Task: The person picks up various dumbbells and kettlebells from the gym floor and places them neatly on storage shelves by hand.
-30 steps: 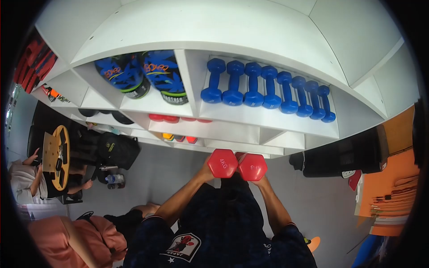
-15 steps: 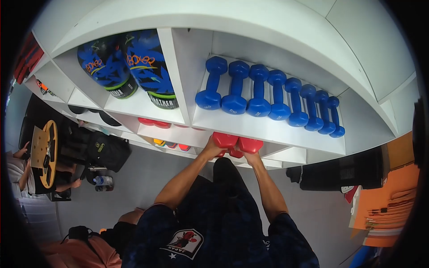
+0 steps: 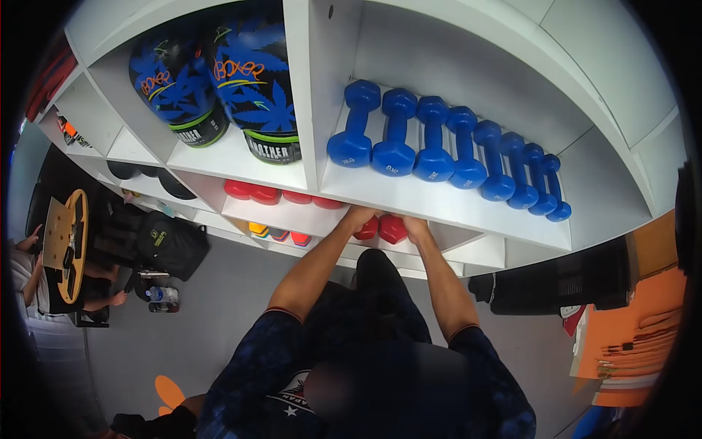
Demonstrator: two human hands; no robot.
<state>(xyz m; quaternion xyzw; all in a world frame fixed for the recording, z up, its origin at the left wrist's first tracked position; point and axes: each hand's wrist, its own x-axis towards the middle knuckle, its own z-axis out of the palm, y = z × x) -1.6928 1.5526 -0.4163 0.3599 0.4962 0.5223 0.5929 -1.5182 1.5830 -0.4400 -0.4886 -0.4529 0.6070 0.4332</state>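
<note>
My left hand (image 3: pixel 360 217) and my right hand (image 3: pixel 416 227) reach into the shelf below the blue dumbbells, one on each side of a pair of red dumbbells. The left red dumbbell (image 3: pixel 366 229) is against my left hand, and the right one (image 3: pixel 393 229) is against my right hand. The far parts of both hands are hidden under the upper shelf edge. More red dumbbells (image 3: pixel 264 194) lie in the same row to the left. Several blue dumbbells (image 3: pixel 393 157) stand side by side on the shelf above.
Two boxing gloves (image 3: pixel 256 88) fill the upper left compartment. Small coloured weights (image 3: pixel 300 238) sit lower down. At the left, a person's hand (image 3: pixel 118 298) shows near a round wooden board (image 3: pixel 75 245) and a black backpack (image 3: pixel 172 245). Black cases (image 3: pixel 556 282) are at the right.
Both hands have moved forward with the two red dumbbells, from in front of the shelf to inside it. The view has shifted slightly, and more red dumbbells show at the left.
</note>
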